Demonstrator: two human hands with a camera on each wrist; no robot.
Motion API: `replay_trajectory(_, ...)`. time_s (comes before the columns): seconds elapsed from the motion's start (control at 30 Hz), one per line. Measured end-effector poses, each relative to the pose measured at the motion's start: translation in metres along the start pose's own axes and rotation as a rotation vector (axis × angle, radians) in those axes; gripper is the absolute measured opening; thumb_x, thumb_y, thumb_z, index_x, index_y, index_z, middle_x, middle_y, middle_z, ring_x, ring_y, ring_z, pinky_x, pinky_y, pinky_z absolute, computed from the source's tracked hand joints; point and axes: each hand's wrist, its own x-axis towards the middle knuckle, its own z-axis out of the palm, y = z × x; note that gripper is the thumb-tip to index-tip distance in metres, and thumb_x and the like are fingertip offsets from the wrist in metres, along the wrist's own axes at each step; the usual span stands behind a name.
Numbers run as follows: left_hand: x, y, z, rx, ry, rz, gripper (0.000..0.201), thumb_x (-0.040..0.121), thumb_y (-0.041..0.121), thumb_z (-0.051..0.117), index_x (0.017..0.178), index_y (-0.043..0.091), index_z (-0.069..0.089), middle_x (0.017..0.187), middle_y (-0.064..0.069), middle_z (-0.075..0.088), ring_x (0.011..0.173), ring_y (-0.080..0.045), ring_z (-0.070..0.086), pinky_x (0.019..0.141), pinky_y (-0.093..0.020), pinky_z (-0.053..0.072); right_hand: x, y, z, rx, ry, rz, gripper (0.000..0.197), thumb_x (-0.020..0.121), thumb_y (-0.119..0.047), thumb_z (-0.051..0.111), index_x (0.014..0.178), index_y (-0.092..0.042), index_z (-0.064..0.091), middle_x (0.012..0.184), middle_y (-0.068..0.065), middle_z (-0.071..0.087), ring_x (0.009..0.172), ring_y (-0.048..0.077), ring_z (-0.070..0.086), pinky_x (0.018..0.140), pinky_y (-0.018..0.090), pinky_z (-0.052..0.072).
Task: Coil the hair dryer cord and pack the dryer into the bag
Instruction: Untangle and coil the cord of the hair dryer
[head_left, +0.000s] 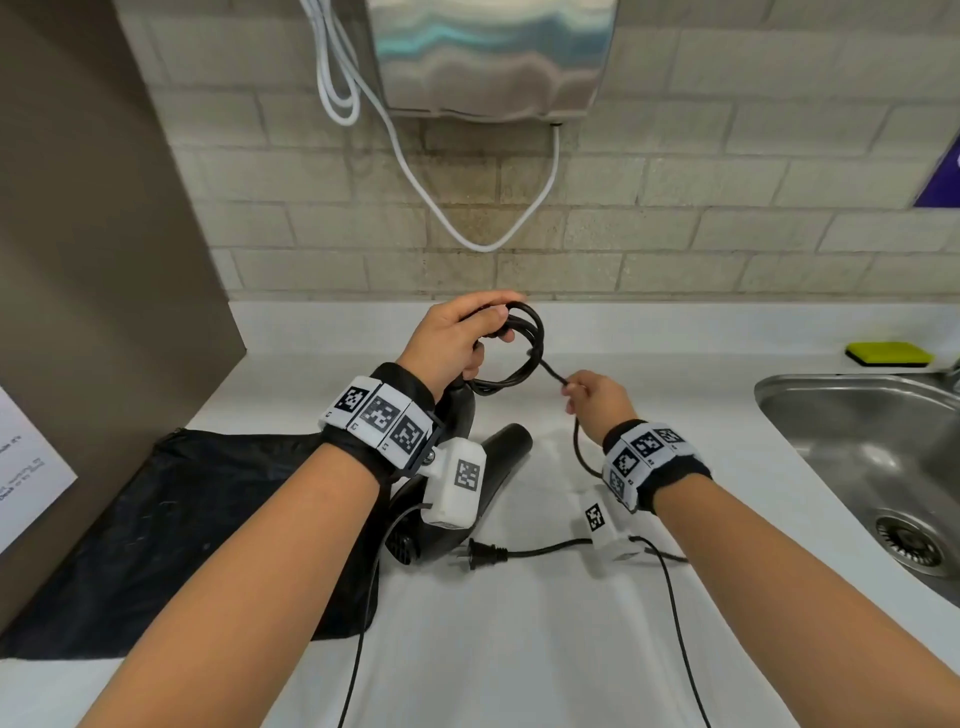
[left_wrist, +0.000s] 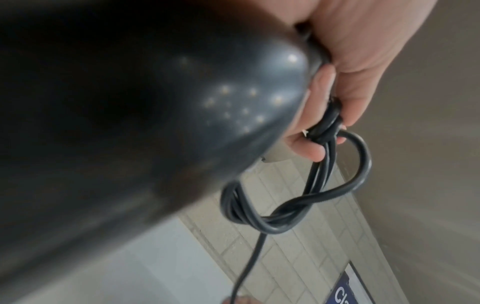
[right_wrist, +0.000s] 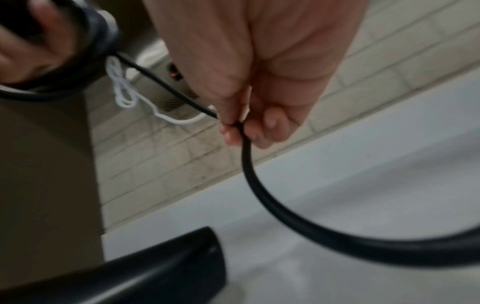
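The bag (head_left: 156, 525) lies flat at the left of the desk (head_left: 519, 649). Beside it, the left hand (head_left: 452, 343) grips the dryer (head_left: 467, 467) handle together with several finished cord (head_left: 524, 343) loops, the body hanging just above the desk. The right hand (head_left: 597, 397) pinches the free cord run. The plug (head_left: 480, 553) lies on the desk. Risk: the loops appear twisted; tension from the right hand could tighten them or pull them loose
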Motion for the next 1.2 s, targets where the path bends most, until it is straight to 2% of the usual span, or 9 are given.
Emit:
replay_trajectory(0.17, 0.003, -0.001, 0.01, 0.042, -0.003, 0.012, 0.021, 0.095, 0.009, 0.046, 0.099, 0.017, 0.065, 0.068, -0.006, 0.056, 0.035, -0.008, 0.026, 0.038, -0.019, 0.021, 0.009, 0.007, -0.012, -0.098, -0.046, 0.055, 0.022, 0.093, -0.001, 0.04, 0.098, -0.002, 0.062, 0.08, 0.008, 0.055, 0.07, 0.021, 0.051, 0.051, 0.015, 0.039)
replay_trajectory(0.3, 0.005, -0.005, 0.017, 0.062, 0.015, 0.032, 0.02, 0.095, 0.012, 0.049, 0.095, 0.023, 0.066, 0.069, -0.005, 0.057, 0.037, -0.009, 0.026, 0.038, -0.018, 0.022, -0.004, -0.023, -0.017, 0.097, 0.158, -0.271, 0.027, 0.094, -0.016, 0.039, 0.107, -0.007, 0.061, 0.095, -0.001, 0.057, 0.081, 0.015, 0.052, 0.083, 0.03, 0.047)
replay_trajectory(0.5, 0.009, -0.007, 0.017, 0.072, 0.035, 0.036, 0.018, 0.094, 0.014, 0.052, 0.104, 0.023, 0.064, 0.072, -0.007, 0.056, 0.036, -0.008, 0.029, 0.038, -0.017, 0.026, -0.029, -0.063, -0.02, 0.297, 0.179, -0.514, 0.019, 0.091, -0.014, 0.05, 0.104, -0.014, 0.063, 0.089, -0.008, 0.062, 0.078, 0.008, 0.056, 0.07, 0.014, 0.045)
replay_trajectory(0.7, 0.009, -0.006, 0.016, 0.092, 0.035, 0.027, 0.013, 0.095, 0.021, 0.051, 0.099, 0.018, 0.063, 0.073, -0.006, 0.055, 0.034, -0.004, 0.032, 0.037, -0.015, 0.027, -0.033, -0.068, -0.014, 0.391, 0.128, -0.501, 0.035, 0.081, 0.001, 0.064, 0.069, -0.03, 0.053, 0.076, 0.009, 0.06, 0.071, 0.019, 0.056, 0.069, 0.028, 0.046)
replay_trajectory(0.77, 0.01, -0.005, 0.016, 0.09, 0.032, 0.015, 0.013, 0.094, 0.024, 0.052, 0.091, 0.02, 0.063, 0.072, -0.004, 0.056, 0.035, -0.004, 0.031, 0.038, -0.016, 0.026, -0.035, -0.069, -0.008, 0.365, 0.151, -0.507, 0.038, 0.077, 0.002, 0.067, 0.063, -0.027, 0.049, 0.069, 0.002, 0.051, 0.066, 0.009, 0.054, 0.065, 0.021, 0.047)
replay_trajectory(0.9, 0.009, -0.004, 0.014, 0.085, 0.015, 0.008, 0.009, 0.089, 0.019, 0.061, 0.081, 0.02, 0.064, 0.058, 0.006, 0.057, 0.036, -0.006, 0.033, 0.038, -0.016, 0.028, -0.035, -0.069, 0.001, 0.248, 0.19, -0.499, 0.048, 0.072, 0.002, 0.071, 0.057, -0.025, 0.034, 0.063, -0.004, 0.039, 0.059, 0.022, 0.047, 0.06, 0.035, 0.046)
replay_trajectory(1.03, 0.006, -0.001, 0.009, 0.084, -0.016, 0.005, 0.01, 0.086, 0.01, 0.063, 0.082, 0.019, 0.065, 0.063, -0.002, 0.053, 0.036, -0.006, 0.032, 0.039, -0.017, 0.027, -0.032, -0.064, -0.002, 0.148, 0.224, -0.411, 0.037, 0.069, -0.019, 0.078, 0.072, -0.023, 0.042, 0.069, -0.01, 0.042, 0.06, 0.005, 0.037, 0.059, 0.014, 0.033)
replay_trajectory(1.13, 0.004, -0.001, 0.009, 0.092, -0.035, 0.01, 0.013, 0.087, 0.007, 0.062, 0.085, 0.019, 0.065, 0.069, -0.008, 0.053, 0.036, -0.006, 0.033, 0.039, -0.017, 0.027, -0.025, -0.063, -0.01, -0.02, 0.062, -0.491, 0.043, 0.075, -0.032, 0.072, 0.11, -0.018, 0.052, 0.103, -0.006, 0.057, 0.092, 0.01, 0.052, 0.084, 0.024, 0.041)
replay_trajectory(1.2, 0.004, -0.001, 0.01, 0.092, -0.049, 0.015, 0.015, 0.086, 0.003, 0.061, 0.084, 0.017, 0.065, 0.069, -0.011, 0.052, 0.035, -0.005, 0.033, 0.038, -0.016, 0.028, -0.017, -0.061, -0.014, -0.043, -0.13, -0.487, 0.035, 0.082, -0.026, 0.065, 0.112, -0.013, 0.055, 0.095, -0.003, 0.061, 0.089, 0.013, 0.056, 0.088, 0.03, 0.044)
